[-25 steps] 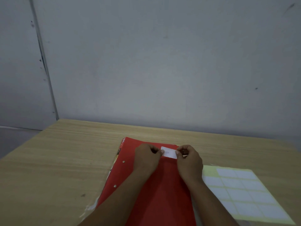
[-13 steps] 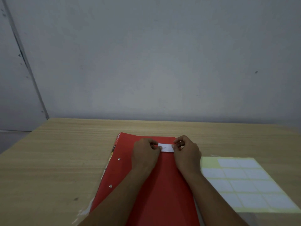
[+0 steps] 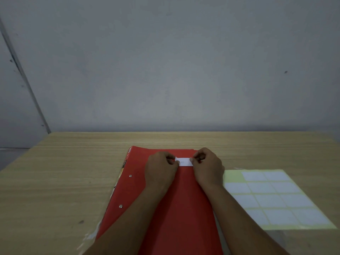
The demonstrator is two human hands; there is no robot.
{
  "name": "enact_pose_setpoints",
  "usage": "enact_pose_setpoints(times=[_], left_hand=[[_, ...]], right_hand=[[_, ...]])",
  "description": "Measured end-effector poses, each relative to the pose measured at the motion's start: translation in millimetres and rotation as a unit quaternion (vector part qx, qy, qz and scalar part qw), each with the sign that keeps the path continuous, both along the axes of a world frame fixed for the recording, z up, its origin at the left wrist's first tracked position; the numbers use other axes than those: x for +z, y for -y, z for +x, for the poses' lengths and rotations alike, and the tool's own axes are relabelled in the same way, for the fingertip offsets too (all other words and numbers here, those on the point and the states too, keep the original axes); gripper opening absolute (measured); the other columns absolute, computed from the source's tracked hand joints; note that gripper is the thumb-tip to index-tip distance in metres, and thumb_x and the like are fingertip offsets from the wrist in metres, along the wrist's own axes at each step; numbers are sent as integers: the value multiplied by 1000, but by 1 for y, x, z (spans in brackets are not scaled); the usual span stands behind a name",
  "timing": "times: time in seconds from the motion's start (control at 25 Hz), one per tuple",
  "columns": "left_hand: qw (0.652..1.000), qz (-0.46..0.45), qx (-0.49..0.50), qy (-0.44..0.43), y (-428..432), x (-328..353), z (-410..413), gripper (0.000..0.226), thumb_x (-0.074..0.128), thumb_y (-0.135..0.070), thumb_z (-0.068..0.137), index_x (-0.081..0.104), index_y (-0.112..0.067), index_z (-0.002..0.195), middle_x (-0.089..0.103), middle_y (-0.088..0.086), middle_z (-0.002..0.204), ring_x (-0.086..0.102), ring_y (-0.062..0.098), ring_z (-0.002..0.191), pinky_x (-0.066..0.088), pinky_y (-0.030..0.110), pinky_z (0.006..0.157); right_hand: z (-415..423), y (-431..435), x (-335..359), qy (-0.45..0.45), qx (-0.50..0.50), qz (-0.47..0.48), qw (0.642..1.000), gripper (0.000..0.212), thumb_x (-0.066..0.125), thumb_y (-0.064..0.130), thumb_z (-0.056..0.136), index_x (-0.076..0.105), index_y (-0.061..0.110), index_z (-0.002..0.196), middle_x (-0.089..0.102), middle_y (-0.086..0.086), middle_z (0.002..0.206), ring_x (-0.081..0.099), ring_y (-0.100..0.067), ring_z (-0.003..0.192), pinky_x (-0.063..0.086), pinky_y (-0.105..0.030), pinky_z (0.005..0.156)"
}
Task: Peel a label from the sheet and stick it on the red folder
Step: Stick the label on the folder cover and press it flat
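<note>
The red folder (image 3: 182, 203) lies flat on the wooden table in front of me, with two metal rivets along its left side. A small white label (image 3: 184, 161) sits near the folder's far edge, flat against the cover or just above it. My left hand (image 3: 161, 169) pinches the label's left end and my right hand (image 3: 207, 164) pinches its right end. The label sheet (image 3: 272, 197), pale yellow backing with several white labels, lies on the table to the right of the folder; its top left cell is bare.
The wooden table (image 3: 64, 181) meets a plain grey wall at the back. Its left edge runs diagonally at the far left. Some torn white scraps (image 3: 90, 236) lie beside the folder's near left corner.
The camera has swung a little, so the folder and sheet sit more squarely in view. Both hands stay on the label's ends, which now looks flatter on the folder.
</note>
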State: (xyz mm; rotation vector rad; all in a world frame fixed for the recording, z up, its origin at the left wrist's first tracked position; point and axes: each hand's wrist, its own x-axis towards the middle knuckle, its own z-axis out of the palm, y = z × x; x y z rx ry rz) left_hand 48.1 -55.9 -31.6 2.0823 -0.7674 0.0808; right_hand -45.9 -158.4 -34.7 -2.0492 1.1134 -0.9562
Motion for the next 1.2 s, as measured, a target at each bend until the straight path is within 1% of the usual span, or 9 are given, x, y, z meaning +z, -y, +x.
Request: enact_pose_setpoints(times=[0.16,0.32,0.44,0.6,0.76,0.88,1.0,1.08,1.2], left_hand=[[1000,2,-3,5,-1,-2,0,17,75,-28,77,79,-24,93,73,-11,74,66,3,71,57,31,72],[1000,-1,-1,7,-1,-3,-1,18,75,-30,78,78,-24,94,73,-11,75,66,3,71,56,30,72],[1000,1,-2,13,-2,-4,-2,18,75,-31,79,78,-23,95,73,-11,77,66,3,71,56,29,71],[1000,2,3,16,-2,-5,-3,17,74,-31,80,77,-24,95,72,-12,76,65,2,71,51,25,66],[1000,-3,5,16,-3,-6,-3,17,74,-30,79,76,-25,96,71,-12,74,65,4,71,52,26,66],[1000,-7,6,23,-4,-8,-2,17,74,-30,80,75,-26,96,70,-12,74,64,4,70,52,27,64],[999,-1,-1,43,-2,-9,-1,14,72,-31,81,75,-29,94,68,-12,79,63,6,75,47,26,64],[998,16,-6,59,-2,-9,0,15,69,-32,83,77,-30,97,66,-11,85,62,8,81,42,25,65],[996,43,-13,77,-1,-11,-1,21,63,-30,89,77,-30,104,62,-8,91,60,12,85,39,26,65]], right_hand=[[-1,0,-3,-5,2,-15,1000,13,75,27,79,62,27,79,64,16,70,64,-14,82,46,-39,83],[-1,-2,-3,-18,9,-38,999,10,69,23,82,60,26,81,66,12,75,62,-17,84,36,-37,81],[-1,-2,-4,-27,12,-47,998,8,65,22,84,59,27,81,66,12,74,61,-18,85,36,-37,81],[0,-3,-3,-36,12,-55,998,8,63,21,84,59,27,81,66,10,75,61,-21,85,37,-38,81],[0,-2,-3,-33,15,-46,998,10,65,21,84,58,27,81,65,11,75,61,-19,86,34,-36,80],[0,-3,-3,-36,12,-52,998,10,65,20,84,59,27,81,65,10,76,61,-20,85,34,-36,80],[1,-1,-5,-43,2,-55,998,9,67,21,83,59,26,81,65,9,79,60,-19,85,35,-36,79],[2,1,-6,-50,-2,-57,997,9,67,21,82,60,26,80,64,9,81,60,-19,84,35,-36,78],[4,0,-6,-55,-4,-59,997,12,59,16,85,65,27,83,66,8,85,61,-21,88,34,-36,78]])
